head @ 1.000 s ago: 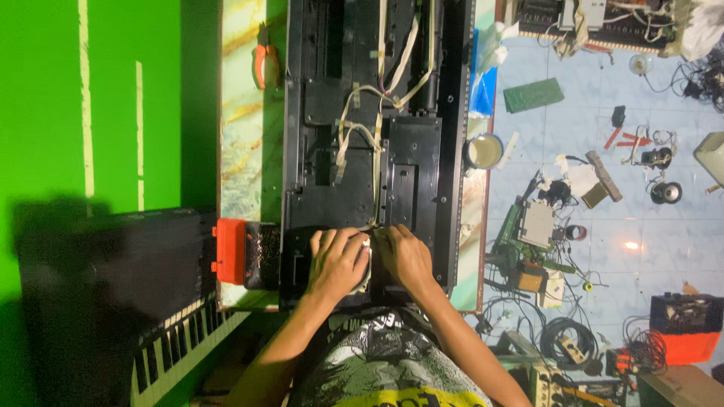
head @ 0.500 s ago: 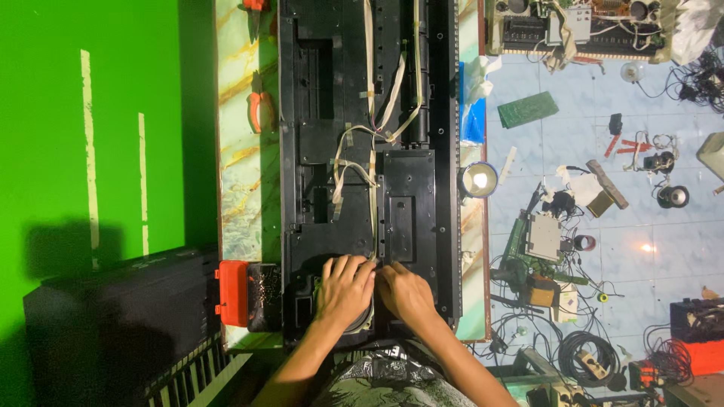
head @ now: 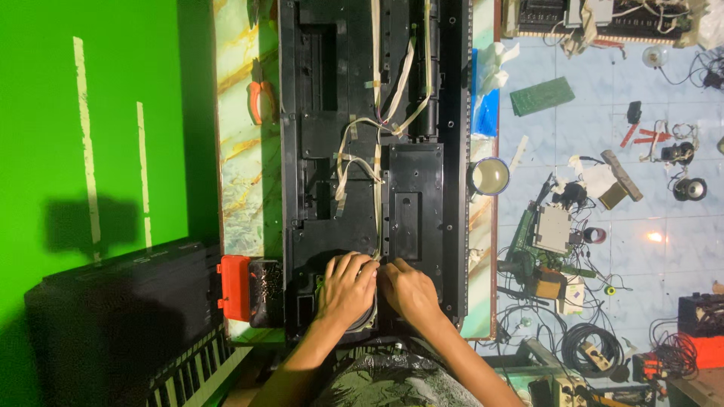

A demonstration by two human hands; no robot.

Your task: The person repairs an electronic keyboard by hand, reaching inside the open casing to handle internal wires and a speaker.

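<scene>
Head view: a long black opened keyboard chassis [head: 362, 151] lies along a marbled counter [head: 245, 188], running from near to far. Both hands rest at its near end. The left hand [head: 345, 290] lies palm down over a round speaker [head: 367, 316] set in the chassis, fingers curled forward at its far rim; whether its grip is clamped on anything cannot be told. The right hand [head: 411, 290] sits just beside it, touching the left, fingers bent down onto the black panel beside the speaker; its grip is hidden too. Pale ribbon cables [head: 377, 136] run along the middle of the chassis, ending just beyond the fingertips. Left of the hands, a red box [head: 234, 286] sits at the counter's near edge, and orange-handled pliers [head: 260, 102] lie farther along on the left. A round tin [head: 489, 177] stands at the counter's right edge. Near left is another black keyboard [head: 128, 316]. On the tiled floor [head: 603, 128] to the right lie a green circuit board [head: 541, 96], tools and tangled wires [head: 584, 343].
</scene>
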